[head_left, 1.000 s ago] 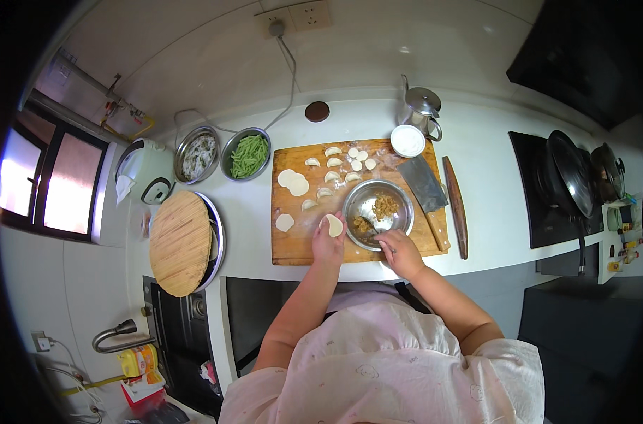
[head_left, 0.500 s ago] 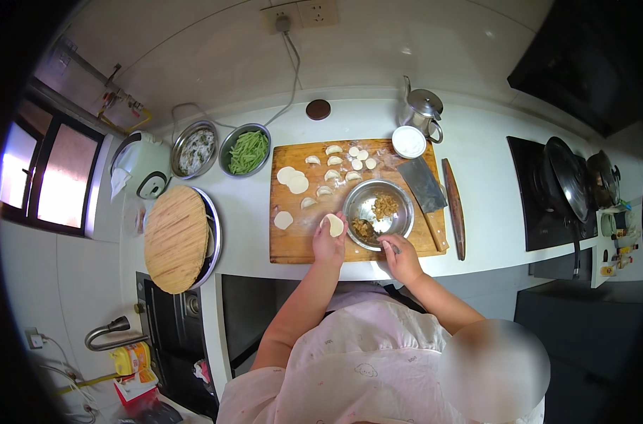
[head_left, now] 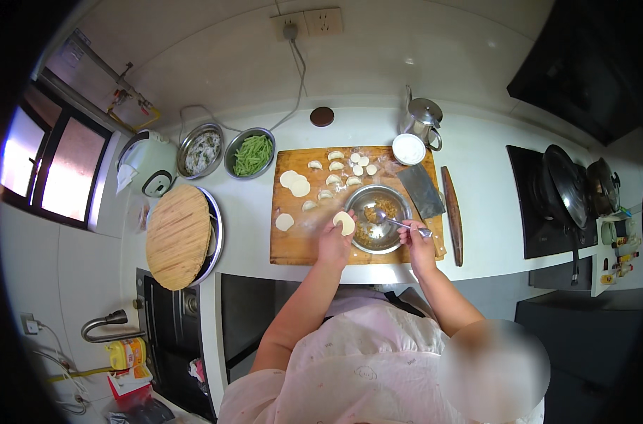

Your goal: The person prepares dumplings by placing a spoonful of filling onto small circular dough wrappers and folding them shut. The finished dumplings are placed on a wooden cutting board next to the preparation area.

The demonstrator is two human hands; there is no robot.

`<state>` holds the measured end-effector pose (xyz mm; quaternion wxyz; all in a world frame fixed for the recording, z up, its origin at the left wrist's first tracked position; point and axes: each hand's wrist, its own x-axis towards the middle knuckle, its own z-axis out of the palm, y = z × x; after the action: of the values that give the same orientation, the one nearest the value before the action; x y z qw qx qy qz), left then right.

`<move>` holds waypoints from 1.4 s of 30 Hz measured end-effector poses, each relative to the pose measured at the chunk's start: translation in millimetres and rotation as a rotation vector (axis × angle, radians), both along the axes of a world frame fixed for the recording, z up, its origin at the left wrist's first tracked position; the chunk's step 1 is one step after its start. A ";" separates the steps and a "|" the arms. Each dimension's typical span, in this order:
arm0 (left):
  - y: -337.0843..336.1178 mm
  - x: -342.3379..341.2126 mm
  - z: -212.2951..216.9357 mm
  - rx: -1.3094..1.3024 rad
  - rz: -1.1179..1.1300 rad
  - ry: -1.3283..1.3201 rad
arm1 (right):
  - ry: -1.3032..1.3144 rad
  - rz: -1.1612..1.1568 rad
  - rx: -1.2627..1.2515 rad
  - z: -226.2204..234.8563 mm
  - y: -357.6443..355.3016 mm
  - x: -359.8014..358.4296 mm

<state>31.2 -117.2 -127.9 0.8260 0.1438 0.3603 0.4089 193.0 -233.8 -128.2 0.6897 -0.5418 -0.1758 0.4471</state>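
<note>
My left hand (head_left: 334,240) cups a round dumpling wrapper (head_left: 344,223) just left of the steel bowl (head_left: 407,230). In my right hand (head_left: 417,244) is a metal spoon (head_left: 399,224), its handle pinched between the fingers. The spoon's head lies over the bowl, by the brown chopped filling (head_left: 385,206) inside. Behind the bowl, several folded dumplings (head_left: 335,165) rest on the floured wooden board (head_left: 293,247). Flat wrappers (head_left: 300,186) lie on its left part, and small dough pieces (head_left: 364,161) sit near its back edge.
A cleaver (head_left: 421,191) lies across the board's right side, beside a wooden rolling pin (head_left: 452,215). Behind stand a bowl of white powder (head_left: 409,149) and a steel kettle (head_left: 426,113). Left are a bowl of green beans (head_left: 253,155) and a round wooden lid (head_left: 176,237). A stove (head_left: 533,212) is at right.
My right hand has shifted right and slightly back, and the spoon's head has moved from the bowl's near left toward its middle. The left hand still holds the wrapper, slightly farther right.
</note>
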 end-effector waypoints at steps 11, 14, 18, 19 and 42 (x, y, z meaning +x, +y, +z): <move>-5.1 40.5 13.1 -0.148 -0.073 -0.155 | -0.256 0.038 0.084 36.4 -9.8 -1.3; -6.9 46.9 22.4 -0.137 -0.096 -0.169 | -0.435 0.054 0.101 44.6 -14.7 -4.7; -6.3 50.4 23.3 -0.146 -0.117 -0.156 | -0.992 0.109 0.142 60.0 -18.4 -2.6; -5.7 50.9 22.5 -0.139 -0.120 -0.167 | -1.067 0.122 0.159 61.8 -18.8 -3.1; 34.7 14.0 18.9 -0.187 0.001 -0.239 | -1.282 0.365 0.199 63.0 -22.2 -7.8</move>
<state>45.2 -82.5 -109.0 0.8725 0.0163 0.2959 0.3884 185.2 -256.0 -65.1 0.4090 -0.5954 -0.6795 0.1283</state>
